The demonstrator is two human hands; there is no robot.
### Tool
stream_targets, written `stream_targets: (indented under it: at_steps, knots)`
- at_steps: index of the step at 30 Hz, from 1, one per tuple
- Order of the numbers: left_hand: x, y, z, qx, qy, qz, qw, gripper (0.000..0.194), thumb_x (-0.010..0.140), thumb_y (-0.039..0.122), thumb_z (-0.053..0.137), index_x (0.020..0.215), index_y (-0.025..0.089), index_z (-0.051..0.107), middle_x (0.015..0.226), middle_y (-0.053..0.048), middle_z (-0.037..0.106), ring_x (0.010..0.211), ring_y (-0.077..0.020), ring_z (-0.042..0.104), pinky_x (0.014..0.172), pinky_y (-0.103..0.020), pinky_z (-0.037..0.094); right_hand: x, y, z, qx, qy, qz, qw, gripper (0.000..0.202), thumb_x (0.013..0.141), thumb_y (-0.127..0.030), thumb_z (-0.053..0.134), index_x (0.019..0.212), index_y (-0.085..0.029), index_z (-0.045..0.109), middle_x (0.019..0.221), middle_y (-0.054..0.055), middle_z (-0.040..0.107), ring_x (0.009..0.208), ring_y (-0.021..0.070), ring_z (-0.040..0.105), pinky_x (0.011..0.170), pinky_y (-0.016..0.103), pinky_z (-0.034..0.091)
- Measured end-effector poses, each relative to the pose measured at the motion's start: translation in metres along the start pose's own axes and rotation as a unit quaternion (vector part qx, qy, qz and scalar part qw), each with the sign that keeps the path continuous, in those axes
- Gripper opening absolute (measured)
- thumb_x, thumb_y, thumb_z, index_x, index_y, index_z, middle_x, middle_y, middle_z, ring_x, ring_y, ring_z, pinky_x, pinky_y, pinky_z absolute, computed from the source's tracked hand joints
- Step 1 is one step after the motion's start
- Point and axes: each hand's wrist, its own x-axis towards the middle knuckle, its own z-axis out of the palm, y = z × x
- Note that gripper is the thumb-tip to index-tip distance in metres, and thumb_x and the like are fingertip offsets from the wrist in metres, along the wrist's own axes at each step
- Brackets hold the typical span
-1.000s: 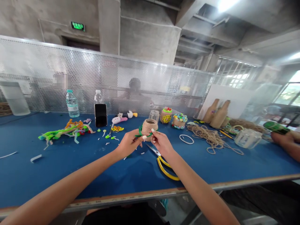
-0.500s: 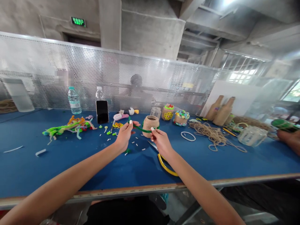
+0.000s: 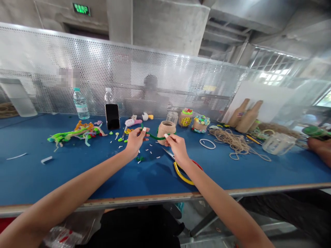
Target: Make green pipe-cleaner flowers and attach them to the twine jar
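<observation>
A green fuzzy strip (image 3: 154, 137) runs between my two hands, in front of a twine-wrapped jar (image 3: 165, 128). My left hand (image 3: 137, 139) pinches the strip left of the jar, and a short end sticks up above the fingers. At the jar's lower right front, my right hand (image 3: 176, 146) is closed on the strip's other part. Some green also shows at the jar's right side, behind my fingers. Scissors with red and yellow handles (image 3: 183, 173) lie partly under my right forearm. Small green bits (image 3: 140, 158) and white scraps lie below the jar.
Colourful fuzzy strips (image 3: 77, 133), a phone (image 3: 112, 116) and a bottle (image 3: 81, 106) stand or lie left. Decorated jars (image 3: 185, 119), a white ring (image 3: 207, 144), tangled twine (image 3: 234, 139) and a glass jar (image 3: 278, 144) are right. Another person's hand (image 3: 320, 150) is at the far right.
The view has tilted down slightly, so the table sits higher in the picture. My hands stay on the strip, which now sags a little, and my left hand has shifted slightly left.
</observation>
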Motion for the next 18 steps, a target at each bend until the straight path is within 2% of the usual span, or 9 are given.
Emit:
stream_targets:
  at_steps: [8, 18]
  knots:
    - [-0.011, -0.007, 0.006, 0.048, -0.136, 0.043, 0.989, 0.019, 0.090, 0.026, 0.056, 0.102, 0.012, 0.057, 0.087, -0.002, 0.061, 0.067, -0.0109, 0.060, 0.059, -0.026, 0.053, -0.001, 0.000, 0.003, -0.045, -0.041, -0.075, 0.995, 0.018, 0.090, -0.030, 0.056, 0.093, -0.013, 0.062, 0.086, 0.001, 0.064, 0.070, 0.0127, 0.062, 0.064, 0.029, 0.053]
    - [-0.017, -0.016, 0.008, 0.065, -0.196, 0.040, 0.978, 0.017, 0.090, 0.027, 0.056, 0.095, 0.011, 0.059, 0.082, -0.001, 0.061, 0.065, -0.0104, 0.060, 0.059, -0.025, 0.053, -0.005, -0.002, 0.005, -0.082, -0.095, -0.113, 0.986, 0.017, 0.090, -0.029, 0.057, 0.091, -0.013, 0.062, 0.083, 0.001, 0.064, 0.069, 0.0123, 0.062, 0.064, 0.029, 0.053]
